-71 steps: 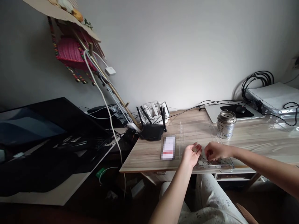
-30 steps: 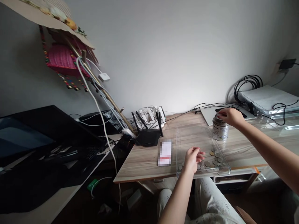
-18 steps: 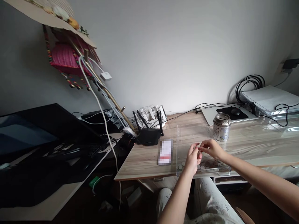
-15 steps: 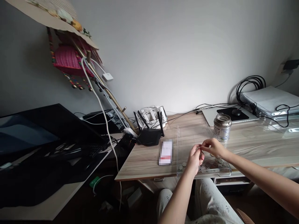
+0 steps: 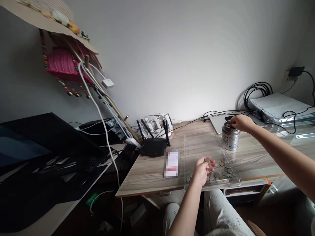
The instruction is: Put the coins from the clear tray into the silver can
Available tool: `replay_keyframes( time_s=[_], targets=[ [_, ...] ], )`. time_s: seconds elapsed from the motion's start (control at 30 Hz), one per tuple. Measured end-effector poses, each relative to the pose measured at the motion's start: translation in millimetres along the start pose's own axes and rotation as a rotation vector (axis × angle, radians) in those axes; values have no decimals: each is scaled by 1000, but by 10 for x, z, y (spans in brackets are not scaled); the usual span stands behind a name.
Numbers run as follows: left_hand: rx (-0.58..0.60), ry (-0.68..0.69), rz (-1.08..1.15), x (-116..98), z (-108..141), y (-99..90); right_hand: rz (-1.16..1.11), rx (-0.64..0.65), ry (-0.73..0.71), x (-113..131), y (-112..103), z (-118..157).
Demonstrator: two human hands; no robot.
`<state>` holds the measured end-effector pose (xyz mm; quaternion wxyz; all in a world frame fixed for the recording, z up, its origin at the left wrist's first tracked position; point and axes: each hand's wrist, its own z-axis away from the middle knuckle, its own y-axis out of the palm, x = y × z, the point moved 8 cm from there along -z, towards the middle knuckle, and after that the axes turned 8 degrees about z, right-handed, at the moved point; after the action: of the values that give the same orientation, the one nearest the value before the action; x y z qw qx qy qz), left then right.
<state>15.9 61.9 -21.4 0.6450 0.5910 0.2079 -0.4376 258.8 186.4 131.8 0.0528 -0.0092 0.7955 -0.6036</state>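
Note:
My left hand [image 5: 203, 167] is turned palm up over a clear acrylic tray [image 5: 197, 144], and a silver coin [image 5: 207, 159] rests at its thumb and forefinger; the other fingers are loosely curled. Several loose coins [image 5: 228, 170] lie in the near part of the tray, mostly to the right of that hand. On the tray's far right stands a round metal tin [image 5: 230, 139] with a printed label. My right hand [image 5: 240, 123] is at the top of this tin, fingertips pinched together over its lid. Whatever lies between those fingertips is hidden.
A phone with a blurred screen [image 5: 172, 164] lies left of the tray, near a black router [image 5: 155, 146]. Behind the tin are a silver laptop [image 5: 215, 123] and coiled black cables [image 5: 257, 93]. A white cable [image 5: 98, 108] hangs from a slanted stand at left.
My right hand has left my left hand and moved up and right to the tin's top. My left hand has opened somewhat, showing a coin. The view has shifted slightly.

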Motion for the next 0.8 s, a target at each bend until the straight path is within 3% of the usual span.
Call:
replay_keyframes(
  time_s=[0.07, 0.17, 0.23, 0.33, 0.43, 0.53, 0.67, 0.73, 0.8],
  targets=[
    [-2, 21, -20, -14, 1, -2, -1, -28, 47, 66, -54, 58],
    [-15, 45, -49, -32, 3, -16, -103, -198, 80, 346, -215, 301],
    [-6, 48, -56, -34, 4, -10, -269, -199, -70, 775, -160, 545],
    [26, 46, -25, -36, 7, 23, -529, 53, -424, 1562, 176, 974],
    [31, 32, 36, -45, 16, 41, -618, 33, -462, 1789, 296, 1138],
    [18, -24, 94, -28, 34, 41, -599, -112, -346, 1450, 138, 934],
    [5, -64, 110, -5, 50, 29, -451, -295, 25, 489, -193, 458],
    [17, -66, 97, 3, 50, 34, -323, -258, 183, 112, -220, 294],
    [17, -64, 88, 6, 46, 32, -226, -166, 232, -74, -156, 197]
  ],
)
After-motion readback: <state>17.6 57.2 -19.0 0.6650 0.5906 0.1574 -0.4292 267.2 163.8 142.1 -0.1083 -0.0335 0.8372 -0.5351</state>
